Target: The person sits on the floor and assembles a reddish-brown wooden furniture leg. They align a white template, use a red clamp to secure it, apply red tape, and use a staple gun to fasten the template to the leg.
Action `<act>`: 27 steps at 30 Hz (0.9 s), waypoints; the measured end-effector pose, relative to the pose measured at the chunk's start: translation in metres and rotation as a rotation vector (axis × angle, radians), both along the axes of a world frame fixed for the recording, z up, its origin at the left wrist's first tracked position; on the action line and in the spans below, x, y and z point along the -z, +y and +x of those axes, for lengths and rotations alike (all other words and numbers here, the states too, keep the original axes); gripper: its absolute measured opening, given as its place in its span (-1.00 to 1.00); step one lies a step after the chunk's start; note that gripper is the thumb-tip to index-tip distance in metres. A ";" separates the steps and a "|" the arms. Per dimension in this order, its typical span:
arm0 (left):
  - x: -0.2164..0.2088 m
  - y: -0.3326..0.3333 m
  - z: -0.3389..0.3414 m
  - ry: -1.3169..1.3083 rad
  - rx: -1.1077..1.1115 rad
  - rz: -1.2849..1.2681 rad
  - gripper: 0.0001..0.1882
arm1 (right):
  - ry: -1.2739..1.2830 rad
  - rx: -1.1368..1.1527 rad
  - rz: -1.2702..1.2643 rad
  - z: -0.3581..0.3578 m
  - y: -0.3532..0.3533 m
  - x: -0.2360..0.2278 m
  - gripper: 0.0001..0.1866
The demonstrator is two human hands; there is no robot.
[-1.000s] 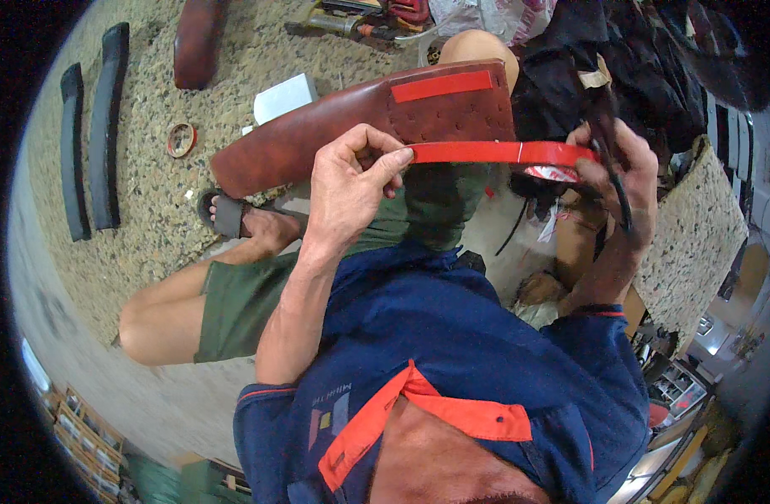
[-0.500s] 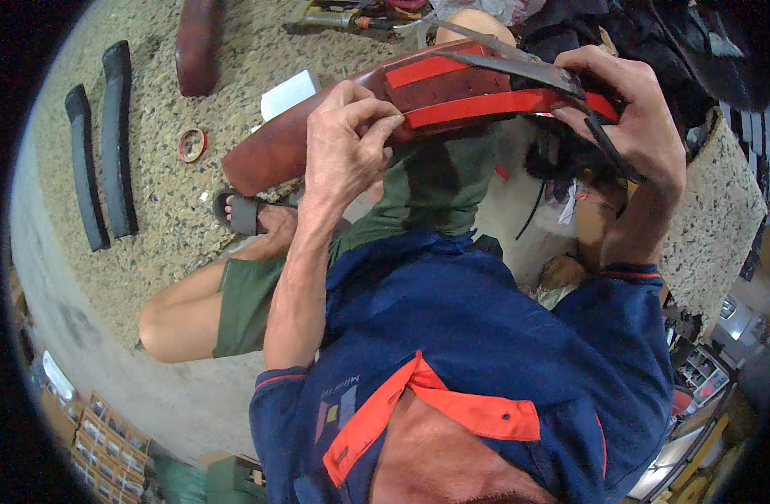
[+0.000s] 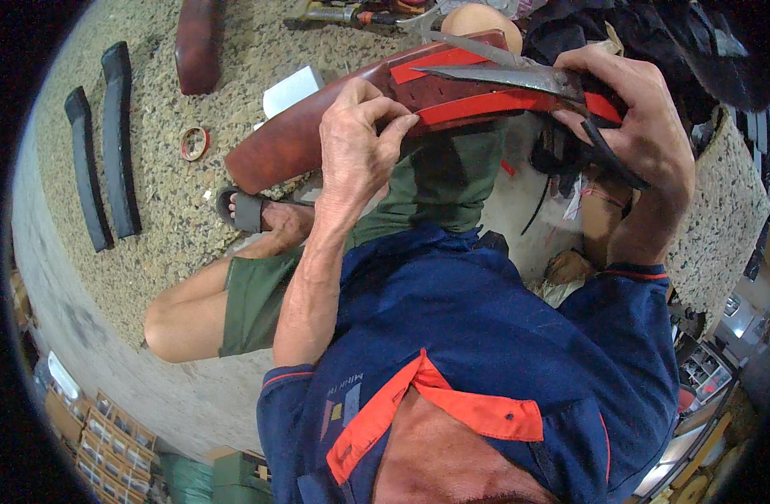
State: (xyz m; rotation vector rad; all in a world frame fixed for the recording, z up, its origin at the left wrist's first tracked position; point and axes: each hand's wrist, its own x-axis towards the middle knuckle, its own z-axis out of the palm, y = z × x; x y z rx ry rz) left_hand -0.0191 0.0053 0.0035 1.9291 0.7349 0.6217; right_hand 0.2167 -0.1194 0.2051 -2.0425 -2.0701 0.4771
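Note:
A long brown leather-look padded piece (image 3: 276,154) lies across the upper middle, over my raised leg. Along its near edge runs a red strip (image 3: 477,107), whose left end is pinched between the thumb and fingers of my left hand (image 3: 361,139). A second, shorter red strip (image 3: 440,61) lies on the piece farther back. My right hand (image 3: 645,113) is closed round a large pair of scissors (image 3: 519,78), its dark handle loop showing below the thumb. The scissor blades are parted and point left above the padded piece. The strip's right end passes by my right thumb.
Two black curved strips (image 3: 120,143) lie on the speckled foam mat (image 3: 167,189) at the left. Near them are a tape roll (image 3: 194,144), a white box (image 3: 293,91) and another brown padded piece (image 3: 198,50). Dark cloth (image 3: 654,34) is heaped at the upper right.
My left hand has shifted slightly right, still pinching the strip's end. The scissor blades have spread wider, the lower blade swinging down and left over the padded piece.

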 end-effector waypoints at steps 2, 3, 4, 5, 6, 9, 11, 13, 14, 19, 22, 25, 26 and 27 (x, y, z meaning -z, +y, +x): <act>0.001 0.000 0.002 -0.013 -0.008 0.026 -0.86 | -0.021 -0.008 0.012 0.000 0.000 0.000 -0.55; 0.001 0.000 0.002 -0.022 -0.009 0.026 -0.86 | -0.031 -0.012 0.017 -0.001 0.000 0.000 -0.54; 0.002 0.000 0.002 -0.032 -0.010 0.027 -0.86 | -0.017 -0.001 0.008 -0.001 0.000 0.000 -0.54; 0.002 0.000 0.002 -0.034 -0.012 0.021 -0.86 | -0.004 0.011 -0.001 -0.001 0.000 0.000 -0.54; 0.002 0.000 0.002 -0.035 -0.009 0.019 -0.86 | 0.010 0.023 -0.010 -0.001 0.000 0.000 -0.54; 0.002 0.000 0.002 -0.021 -0.005 0.009 -0.86 | -0.014 0.010 -0.005 0.000 0.001 0.001 -0.54; 0.001 0.000 0.003 -0.019 -0.002 0.015 -0.85 | -0.010 0.010 -0.006 0.001 0.001 0.002 -0.55; 0.000 -0.001 0.003 -0.003 -0.012 0.017 -0.85 | 0.000 0.009 -0.009 0.002 0.001 0.002 -0.55; -0.001 -0.002 0.004 0.005 -0.015 0.014 -0.85 | 0.008 0.010 -0.013 0.003 0.001 0.003 -0.55; -0.004 -0.001 0.004 0.012 -0.004 -0.014 -0.88 | -0.045 0.017 -0.022 0.006 -0.002 0.005 -0.54; -0.006 -0.001 0.005 0.019 -0.006 -0.006 -0.90 | -0.051 0.015 -0.027 0.007 -0.002 0.007 -0.55; -0.008 -0.002 0.007 0.033 -0.021 -0.023 -0.90 | -0.047 0.011 -0.022 0.009 -0.001 0.009 -0.56; -0.009 -0.003 0.007 0.042 -0.027 -0.039 -0.91 | -0.034 0.012 -0.020 0.009 -0.001 0.010 -0.57; -0.009 -0.003 0.008 0.046 -0.026 -0.036 -0.91 | -0.018 0.017 -0.019 0.010 -0.001 0.010 -0.57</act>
